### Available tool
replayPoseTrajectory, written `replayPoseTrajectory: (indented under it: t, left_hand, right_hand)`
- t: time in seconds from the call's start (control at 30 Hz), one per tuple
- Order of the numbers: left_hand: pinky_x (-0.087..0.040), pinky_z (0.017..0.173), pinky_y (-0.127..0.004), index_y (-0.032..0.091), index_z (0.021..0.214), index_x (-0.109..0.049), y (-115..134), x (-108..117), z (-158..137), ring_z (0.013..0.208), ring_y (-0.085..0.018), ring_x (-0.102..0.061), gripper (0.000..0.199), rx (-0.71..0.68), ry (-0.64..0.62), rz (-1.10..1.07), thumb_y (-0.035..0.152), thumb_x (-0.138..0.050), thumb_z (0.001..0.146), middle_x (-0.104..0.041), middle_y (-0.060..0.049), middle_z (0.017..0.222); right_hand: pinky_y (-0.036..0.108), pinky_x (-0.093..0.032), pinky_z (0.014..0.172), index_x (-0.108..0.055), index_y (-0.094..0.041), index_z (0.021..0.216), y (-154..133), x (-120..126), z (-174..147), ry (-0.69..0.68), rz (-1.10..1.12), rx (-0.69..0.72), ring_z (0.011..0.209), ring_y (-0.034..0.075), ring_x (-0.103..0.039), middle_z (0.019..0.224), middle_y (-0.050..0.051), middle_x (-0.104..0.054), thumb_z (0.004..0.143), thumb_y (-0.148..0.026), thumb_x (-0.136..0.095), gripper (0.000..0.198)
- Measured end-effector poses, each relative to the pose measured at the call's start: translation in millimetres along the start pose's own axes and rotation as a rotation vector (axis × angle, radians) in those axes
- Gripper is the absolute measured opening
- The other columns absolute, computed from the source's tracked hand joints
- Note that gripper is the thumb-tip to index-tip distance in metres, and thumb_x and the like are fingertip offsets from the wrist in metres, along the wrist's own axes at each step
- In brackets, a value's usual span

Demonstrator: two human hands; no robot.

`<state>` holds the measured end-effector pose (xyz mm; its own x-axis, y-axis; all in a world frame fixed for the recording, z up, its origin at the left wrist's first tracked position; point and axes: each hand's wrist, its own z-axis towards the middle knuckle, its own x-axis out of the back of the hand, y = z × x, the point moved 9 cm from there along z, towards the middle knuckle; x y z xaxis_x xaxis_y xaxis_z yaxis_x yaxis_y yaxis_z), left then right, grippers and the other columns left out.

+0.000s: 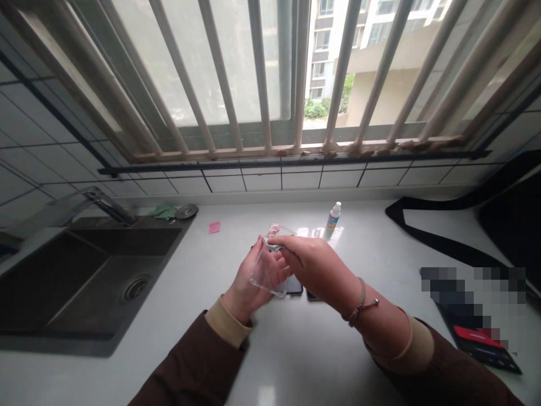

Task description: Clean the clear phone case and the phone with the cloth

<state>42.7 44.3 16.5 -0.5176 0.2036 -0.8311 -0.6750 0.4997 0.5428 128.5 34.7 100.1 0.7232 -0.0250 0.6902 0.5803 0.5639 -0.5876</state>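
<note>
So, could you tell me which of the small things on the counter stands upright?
The small spray bottle beyond the hands stands upright on its base. The pink note lies flat, and so does the round metal strainer by the sink.

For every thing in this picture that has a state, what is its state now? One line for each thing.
Clear phone case: empty, lifted off the counter, held in both hands.
Left hand: closed on the case from below.
Right hand: fingers gripping the case's upper edge.
Dark phone: lying flat on the counter, partly hidden by the hands.
Small spray bottle: upright, cap on.
Sink: no water in it.
Pink sticky note: flat on the counter.
</note>
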Motion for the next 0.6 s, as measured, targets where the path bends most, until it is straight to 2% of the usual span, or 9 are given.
replayPoseTrajectory:
  t: [0.07, 0.13, 0.2, 0.27, 0.33, 0.4, 0.47, 0.53, 0.6]
  left_hand:
    - [-0.059, 0.097, -0.038, 0.02, 0.153, -0.053, 2.6, 9.7, 1.3, 0.111, -0.027, -0.075, 0.051, -0.022, 0.074, 0.004, 0.046, -0.049, 0.109, -0.077, -0.014, 0.122]
    - [-0.058, 0.101, -0.04, 0.008, 0.147, -0.059, 0.7, 18.7, 1.7, 0.114, -0.032, -0.075, 0.061, 0.033, 0.149, 0.027, 0.053, -0.05, 0.107, -0.077, -0.02, 0.12]
    - [-0.058, 0.102, -0.039, 0.001, 0.138, -0.064, -0.4, 20.9, 1.7, 0.112, -0.033, -0.075, 0.064, 0.089, 0.172, 0.021, 0.056, -0.05, 0.106, -0.076, -0.024, 0.12]
    - [-0.059, 0.1, -0.038, 0.004, 0.135, -0.066, 1.4, 16.9, 2.3, 0.105, -0.031, -0.077, 0.058, 0.101, 0.149, -0.014, 0.052, -0.049, 0.107, -0.076, -0.022, 0.12]
    - [-0.06, 0.098, -0.039, 0.009, 0.137, -0.065, 5.4, 11.5, 2.8, 0.103, -0.029, -0.077, 0.052, 0.065, 0.124, -0.043, 0.049, -0.05, 0.108, -0.077, -0.019, 0.119]
    - [-0.061, 0.096, -0.039, 0.014, 0.142, -0.062, 11.0, 6.8, 2.3, 0.105, -0.028, -0.077, 0.048, -0.011, 0.106, -0.047, 0.046, -0.051, 0.108, -0.077, -0.016, 0.119]
    - [-0.061, 0.097, -0.04, 0.019, 0.147, -0.056, 13.2, 2.6, 0.9, 0.106, -0.027, -0.077, 0.046, -0.058, 0.084, -0.023, 0.043, -0.051, 0.108, -0.076, -0.015, 0.12]
    - [-0.06, 0.096, -0.042, 0.021, 0.15, -0.052, 9.5, 0.5, -0.8, 0.103, -0.027, -0.077, 0.047, -0.035, 0.07, 0.03, 0.044, -0.05, 0.109, -0.076, -0.017, 0.122]
    - [-0.061, 0.091, -0.043, 0.021, 0.151, -0.05, 5.7, 1.8, -2.3, 0.099, -0.029, -0.078, 0.05, 0.001, 0.077, 0.083, 0.047, -0.05, 0.108, -0.075, -0.021, 0.121]
  right_hand:
    - [0.032, -0.057, 0.08, -0.074, -0.023, 0.126, -17.5, -7.6, -4.9, -0.04, 0.014, 0.076, 0.089, 0.021, -0.078, 0.104, 0.007, -0.083, 0.105, -0.015, -0.049, 0.034]
    - [0.031, -0.057, 0.081, -0.074, -0.023, 0.125, -36.3, -9.8, -10.2, -0.075, 0.057, 0.148, 0.09, 0.02, -0.077, 0.104, 0.008, -0.082, 0.103, -0.013, -0.05, 0.034]
    - [0.03, -0.057, 0.081, -0.075, -0.023, 0.122, -52.4, -7.6, -14.1, -0.11, 0.135, 0.187, 0.089, 0.019, -0.075, 0.104, 0.007, -0.082, 0.102, -0.011, -0.052, 0.033]
    - [0.029, -0.057, 0.082, -0.077, -0.024, 0.116, -60.4, -1.9, -15.0, -0.134, 0.257, 0.165, 0.089, 0.018, -0.074, 0.103, 0.005, -0.081, 0.1, -0.011, -0.055, 0.03]
    - [0.029, -0.057, 0.082, -0.078, -0.025, 0.11, -55.1, 6.6, -12.8, -0.125, 0.382, 0.064, 0.09, 0.018, -0.073, 0.101, 0.002, -0.081, 0.1, -0.013, -0.058, 0.026]
    - [0.029, -0.057, 0.081, -0.079, -0.026, 0.109, -36.2, 20.0, -9.5, -0.044, 0.43, -0.082, 0.09, 0.019, -0.074, 0.101, 0.001, -0.081, 0.102, -0.019, -0.058, 0.023]
    - [0.031, -0.057, 0.08, -0.08, -0.027, 0.114, -11.8, 40.5, -7.9, 0.111, 0.356, -0.197, 0.091, 0.021, -0.076, 0.103, 0.002, -0.082, 0.104, -0.025, -0.058, 0.024]
    - [0.036, -0.058, 0.086, -0.08, -0.027, 0.119, 6.5, 64.9, -8.4, 0.301, 0.183, -0.223, 0.097, 0.025, -0.077, 0.109, 0.005, -0.083, 0.104, -0.029, -0.06, 0.025]
    - [0.041, -0.057, 0.095, -0.079, -0.027, 0.123, 14.8, 78.2, -8.1, 0.406, 0.012, -0.179, 0.106, 0.028, -0.077, 0.118, 0.007, -0.082, 0.105, -0.029, -0.058, 0.028]
